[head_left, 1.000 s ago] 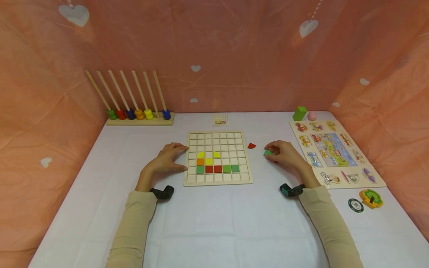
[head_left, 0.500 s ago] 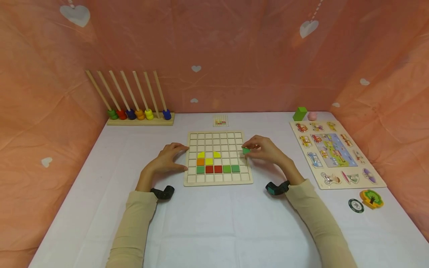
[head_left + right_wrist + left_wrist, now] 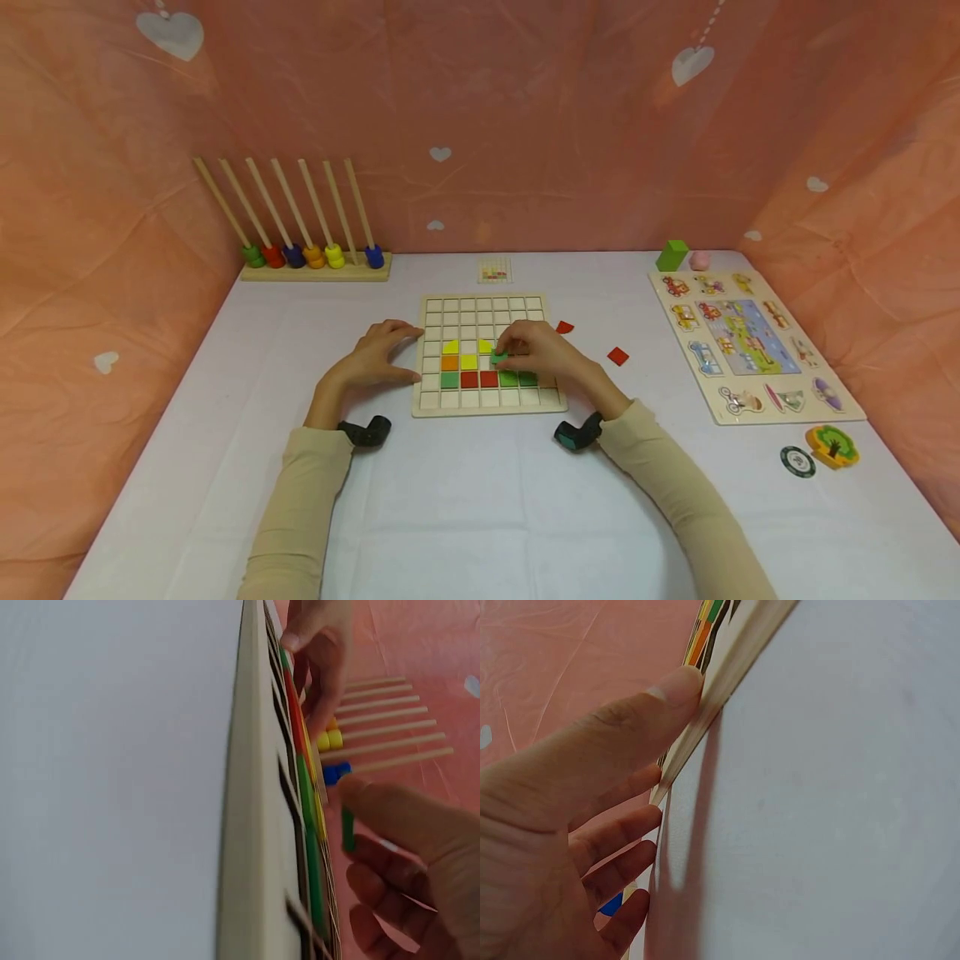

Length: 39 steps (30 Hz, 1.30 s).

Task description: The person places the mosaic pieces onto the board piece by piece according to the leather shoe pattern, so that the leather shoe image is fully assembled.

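A wooden grid board (image 3: 480,398) lies mid-table, with green, red, orange and yellow tiles in some of its squares. My left hand (image 3: 375,358) rests at the board's left edge, thumb and fingertips against the rim, fingers fairly straight. Over the board, my right hand (image 3: 542,350) pinches a green tile (image 3: 498,358) between thumb and fingers, close above the squares right of the yellow tile (image 3: 468,362). In the right wrist view this green tile (image 3: 348,829) is seen edge-on. The right hand partly covers the board's right side.
Right of the board lie a red square tile (image 3: 618,357) and a red quarter-round tile (image 3: 565,327). A small pattern card (image 3: 495,270) sits behind it. A peg abacus (image 3: 315,273) stands back left; a picture puzzle (image 3: 757,350), chip (image 3: 797,462) and tree block (image 3: 832,447) are at right.
My right hand has picked up the green tile from the right of the board and carried it left over the grid, uncovering a red square tile. The left hand has stayed put.
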{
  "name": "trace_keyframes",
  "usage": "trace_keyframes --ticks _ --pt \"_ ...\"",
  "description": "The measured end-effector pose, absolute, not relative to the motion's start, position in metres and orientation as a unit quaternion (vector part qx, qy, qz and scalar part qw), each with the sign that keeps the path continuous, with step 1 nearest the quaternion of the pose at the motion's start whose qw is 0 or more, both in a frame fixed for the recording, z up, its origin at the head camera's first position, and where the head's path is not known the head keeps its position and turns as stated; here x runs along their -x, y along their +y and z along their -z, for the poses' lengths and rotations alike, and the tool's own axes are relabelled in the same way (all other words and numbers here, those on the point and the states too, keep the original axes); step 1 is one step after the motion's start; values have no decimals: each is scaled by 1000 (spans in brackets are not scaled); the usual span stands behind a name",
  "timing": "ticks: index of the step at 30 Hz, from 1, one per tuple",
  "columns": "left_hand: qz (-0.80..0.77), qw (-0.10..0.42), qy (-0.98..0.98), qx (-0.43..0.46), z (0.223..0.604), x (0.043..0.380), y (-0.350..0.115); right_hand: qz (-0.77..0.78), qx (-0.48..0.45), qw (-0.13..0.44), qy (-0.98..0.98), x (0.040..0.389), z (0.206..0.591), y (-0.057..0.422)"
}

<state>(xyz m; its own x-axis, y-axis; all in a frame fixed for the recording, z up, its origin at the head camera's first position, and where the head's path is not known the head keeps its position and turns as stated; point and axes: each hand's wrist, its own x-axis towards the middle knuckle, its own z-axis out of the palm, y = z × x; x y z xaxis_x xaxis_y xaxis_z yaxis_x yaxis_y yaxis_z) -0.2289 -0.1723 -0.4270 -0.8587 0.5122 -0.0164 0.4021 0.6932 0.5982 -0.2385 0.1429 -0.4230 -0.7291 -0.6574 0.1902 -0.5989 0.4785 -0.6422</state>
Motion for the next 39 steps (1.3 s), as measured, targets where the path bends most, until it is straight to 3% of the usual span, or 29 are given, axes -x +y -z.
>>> trace_keyframes --ticks 7,23,39 --pt "-301 88 915 -254 426 229 -172 333 391 21 858 239 428 131" --pt "-299 90 916 -250 428 230 -172 336 392 47 855 236 425 134" --pt "-296 98 918 -244 427 231 -172 310 380 31 871 238 424 137"
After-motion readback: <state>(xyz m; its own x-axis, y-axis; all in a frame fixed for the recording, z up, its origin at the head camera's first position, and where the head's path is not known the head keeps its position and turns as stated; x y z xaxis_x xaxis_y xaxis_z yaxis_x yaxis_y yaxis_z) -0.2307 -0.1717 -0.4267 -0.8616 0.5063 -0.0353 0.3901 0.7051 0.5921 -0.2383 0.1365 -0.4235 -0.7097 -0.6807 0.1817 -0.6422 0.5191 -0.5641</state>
